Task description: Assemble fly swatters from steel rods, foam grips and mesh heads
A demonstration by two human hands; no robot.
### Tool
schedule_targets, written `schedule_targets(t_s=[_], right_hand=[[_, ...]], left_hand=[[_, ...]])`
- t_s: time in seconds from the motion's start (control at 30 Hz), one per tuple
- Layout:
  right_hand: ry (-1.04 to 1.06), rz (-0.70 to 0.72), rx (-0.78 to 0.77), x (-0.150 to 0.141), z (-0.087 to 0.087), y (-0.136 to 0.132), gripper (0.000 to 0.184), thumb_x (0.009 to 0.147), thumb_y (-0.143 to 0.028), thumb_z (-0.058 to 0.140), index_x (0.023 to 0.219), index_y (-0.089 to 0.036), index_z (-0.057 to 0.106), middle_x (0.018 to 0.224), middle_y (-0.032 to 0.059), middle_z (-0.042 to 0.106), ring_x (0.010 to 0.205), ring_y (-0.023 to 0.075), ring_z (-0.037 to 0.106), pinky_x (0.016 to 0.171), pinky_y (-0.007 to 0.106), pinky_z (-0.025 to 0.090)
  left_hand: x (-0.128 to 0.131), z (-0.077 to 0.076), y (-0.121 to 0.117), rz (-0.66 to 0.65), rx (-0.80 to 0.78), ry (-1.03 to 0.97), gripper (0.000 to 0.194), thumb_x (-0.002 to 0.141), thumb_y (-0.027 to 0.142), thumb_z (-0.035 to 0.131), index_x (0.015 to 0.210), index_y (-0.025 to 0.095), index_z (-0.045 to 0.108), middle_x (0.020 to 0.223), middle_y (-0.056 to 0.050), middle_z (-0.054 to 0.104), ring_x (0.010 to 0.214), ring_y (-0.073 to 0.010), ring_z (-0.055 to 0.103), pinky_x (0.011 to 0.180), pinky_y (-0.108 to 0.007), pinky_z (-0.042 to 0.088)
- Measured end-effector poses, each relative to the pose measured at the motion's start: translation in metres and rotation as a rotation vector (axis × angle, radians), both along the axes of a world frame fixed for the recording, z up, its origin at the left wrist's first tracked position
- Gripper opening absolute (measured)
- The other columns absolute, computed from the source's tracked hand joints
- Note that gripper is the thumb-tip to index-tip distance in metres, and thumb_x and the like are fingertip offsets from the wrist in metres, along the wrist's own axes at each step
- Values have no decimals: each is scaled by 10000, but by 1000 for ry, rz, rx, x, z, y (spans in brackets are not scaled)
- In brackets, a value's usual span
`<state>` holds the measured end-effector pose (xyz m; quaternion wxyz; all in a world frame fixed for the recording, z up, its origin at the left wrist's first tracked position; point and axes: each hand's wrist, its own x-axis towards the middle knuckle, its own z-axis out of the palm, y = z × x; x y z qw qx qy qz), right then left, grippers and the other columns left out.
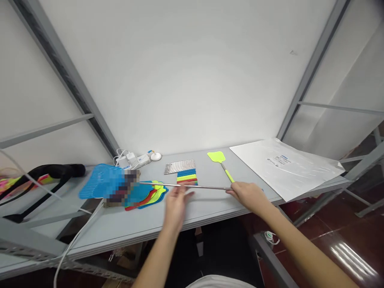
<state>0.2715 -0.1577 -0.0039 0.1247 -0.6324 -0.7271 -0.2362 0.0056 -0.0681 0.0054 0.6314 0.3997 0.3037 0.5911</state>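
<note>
My right hand point(247, 195) is closed around one end of a thin metal rod point(192, 186) that stretches left across the grey table point(210, 212). My left hand point(176, 204) hovers by the rod's middle with fingers apart and blurred by motion. Just behind the rod lie a stack of coloured handles point(187, 176) and a bundle of metal rods point(179, 166). A yellow-green fly swatter point(220, 161) lies past my right hand. A blue swatter head point(100, 185) and a pile of coloured swatter heads point(148, 195) sit to the left.
A large white plastic sheet point(285, 166) covers the table's right end. White chargers and cables point(135, 159) lie by the back wall. Grey metal shelf posts point(306, 76) frame both sides. A black curved object point(45, 176) rests on the left shelf.
</note>
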Motion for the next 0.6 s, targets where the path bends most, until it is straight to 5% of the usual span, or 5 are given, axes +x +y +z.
schedule_targets(t_s=[0.13, 0.27, 0.4, 0.5, 0.6], right_hand=[[18, 2, -47, -29, 0, 3, 454, 1026, -457, 296, 762, -186, 547, 632, 29, 635, 493, 148, 535, 507, 307, 132], [58, 14, -80, -29, 5, 1, 424, 1027, -452, 301, 796, -191, 541, 693, 30, 657, 560, 162, 581, 517, 300, 170], [96, 53, -123, -17, 5, -3, 397, 1019, -450, 336, 777, -202, 530, 705, 22, 654, 610, 168, 601, 546, 294, 228], [110, 84, -152, -11, 0, -6, 398, 1007, -471, 355, 766, -209, 533, 686, 18, 649, 611, 175, 607, 554, 294, 243], [118, 88, -167, -13, -4, -4, 423, 1013, -463, 323, 761, -206, 545, 675, 33, 658, 600, 193, 618, 545, 298, 230]], left_hand=[[14, 0, -14, -97, 20, 30, 319, 836, 445, 682, 949, 148, 708, 1096, -142, 707, 1125, -283, 622, 821, -356, 544], [-18, 13, 1, -112, 12, -7, 378, 796, 425, 736, 1052, 148, 703, 1151, -162, 692, 1094, -283, 636, 829, -364, 538], [-73, 30, 24, 109, 8, -178, 478, 894, 634, 482, 1134, 253, 645, 1193, -84, 683, 1021, -218, 663, 863, -384, 532], [-107, 39, 36, 332, -81, -377, 477, 962, 585, 359, 1034, 222, 660, 1129, -73, 706, 927, -196, 683, 869, -391, 522], [-111, 40, 39, 405, -95, -405, 426, 999, 500, 334, 1038, 219, 652, 1109, -61, 713, 879, -166, 684, 872, -358, 509]])
